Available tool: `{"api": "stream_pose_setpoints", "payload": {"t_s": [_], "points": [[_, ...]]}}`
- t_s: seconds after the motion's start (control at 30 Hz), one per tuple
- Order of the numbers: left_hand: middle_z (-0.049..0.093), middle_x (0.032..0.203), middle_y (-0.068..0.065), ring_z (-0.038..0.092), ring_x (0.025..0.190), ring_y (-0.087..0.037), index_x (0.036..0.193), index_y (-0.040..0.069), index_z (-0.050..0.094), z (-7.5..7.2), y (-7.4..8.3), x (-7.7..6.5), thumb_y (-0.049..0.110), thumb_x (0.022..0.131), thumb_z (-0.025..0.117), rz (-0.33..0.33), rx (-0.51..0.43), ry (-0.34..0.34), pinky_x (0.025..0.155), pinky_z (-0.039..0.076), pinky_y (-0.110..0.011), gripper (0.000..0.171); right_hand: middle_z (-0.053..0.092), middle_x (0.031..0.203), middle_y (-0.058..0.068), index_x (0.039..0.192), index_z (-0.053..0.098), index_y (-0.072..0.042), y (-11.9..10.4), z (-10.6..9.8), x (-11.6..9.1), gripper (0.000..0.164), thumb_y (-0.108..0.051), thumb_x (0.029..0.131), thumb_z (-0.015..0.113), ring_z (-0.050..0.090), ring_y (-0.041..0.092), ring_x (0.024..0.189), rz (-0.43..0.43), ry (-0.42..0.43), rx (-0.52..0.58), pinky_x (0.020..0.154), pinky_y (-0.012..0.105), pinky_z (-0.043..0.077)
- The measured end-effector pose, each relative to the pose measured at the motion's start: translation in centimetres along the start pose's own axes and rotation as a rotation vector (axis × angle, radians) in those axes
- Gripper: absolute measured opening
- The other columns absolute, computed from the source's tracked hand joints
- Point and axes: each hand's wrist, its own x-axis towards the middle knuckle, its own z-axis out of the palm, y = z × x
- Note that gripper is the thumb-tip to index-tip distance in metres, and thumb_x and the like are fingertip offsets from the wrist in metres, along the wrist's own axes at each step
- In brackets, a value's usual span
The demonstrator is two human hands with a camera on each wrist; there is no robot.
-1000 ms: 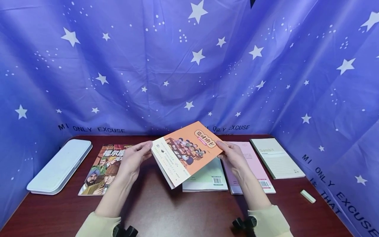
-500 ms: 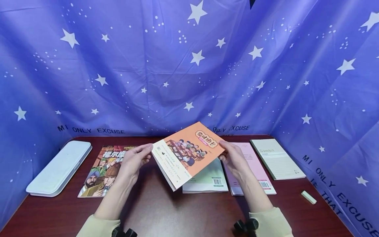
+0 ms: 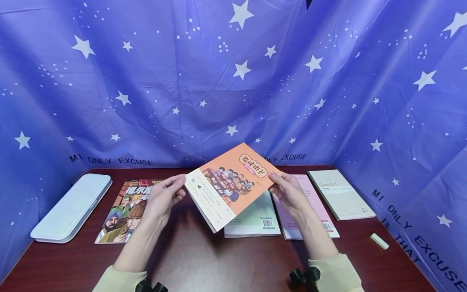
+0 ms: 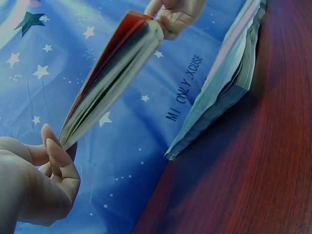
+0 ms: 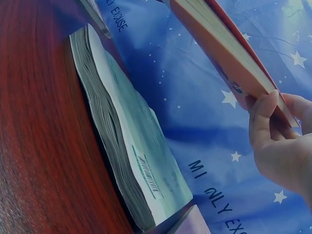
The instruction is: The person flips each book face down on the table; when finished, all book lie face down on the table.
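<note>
Since the earlier frames the orange paperback book (image 3: 230,184) has risen a little and tipped its far corner higher, while both hands keep their hold at its ends. It hangs in the air above the dark red wooden table (image 3: 219,259), tilted, cover towards the head camera. The left hand (image 3: 163,197) pinches its left corner between thumb and curled fingers; the right hand (image 3: 288,192) clamps its right edge the same way, thumb on the cover.

Only the left wrist view shows the book's page edges (image 4: 109,87) slightly fanned and the thumb (image 4: 59,155) pressed against the lower corner. Only the right wrist view shows the fingers (image 5: 263,117) wrapped beneath the cover's edge.

Directly under the book lies a pale green softcover book (image 3: 255,221), flat on the table, its thick page block visible in the right wrist view (image 5: 131,161). Touching its right side is a pink thin booklet (image 3: 310,207), then a cream-green notebook (image 3: 339,194), and near the table's right edge a small white eraser (image 3: 379,241). To the left lie a comic-cover book (image 3: 124,211) and a white oblong pencil case (image 3: 71,209). A blue star-printed cloth (image 3: 233,81) hangs behind.
</note>
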Motion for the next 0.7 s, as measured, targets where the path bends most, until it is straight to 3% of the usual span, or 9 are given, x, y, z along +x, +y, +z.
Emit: {"api": "stream_pose_setpoints", "payload": {"t_s": [0.3, 0.53, 0.7], "points": [[0.073, 0.085, 0.011, 0.061, 0.063, -0.003, 0.134, -0.004, 0.062, -0.06, 0.21, -0.2, 0.012, 0.101, 0.066, 0.046, -0.067, -0.009, 0.065, 0.053, -0.015, 0.037, 0.074, 0.078, -0.008, 0.113, 0.065, -0.012, 0.11, 0.13, 0.14, 0.011, -0.011, 0.105, 0.057, 0.053, 0.001, 0.06, -0.05, 0.019, -0.136, 0.052, 0.012, 0.04], [0.074, 0.086, 0.009, 0.063, 0.064, -0.004, 0.129, -0.002, 0.066, 0.05, 0.25, -0.35, 0.01, 0.101, 0.066, 0.074, -0.082, -0.023, 0.066, 0.054, -0.016, 0.031, 0.076, 0.081, -0.007, 0.135, 0.056, -0.004, 0.13, -0.16, 0.01, 0.031, -0.014, 0.106, 0.057, 0.053, 0.001, 0.057, -0.085, -0.048, -0.151, 0.052, 0.014, 0.042], [0.075, 0.083, 0.007, 0.066, 0.065, -0.004, 0.119, 0.006, 0.072, 0.1, 0.23, -0.38, 0.009, 0.101, 0.065, 0.108, -0.098, -0.04, 0.065, 0.055, -0.016, 0.02, 0.073, 0.077, -0.008, 0.138, 0.055, -0.006, 0.09, -0.24, -0.05, 0.033, -0.014, 0.106, 0.056, 0.054, 0.001, 0.057, -0.121, -0.064, -0.176, 0.053, 0.015, 0.045]]}}
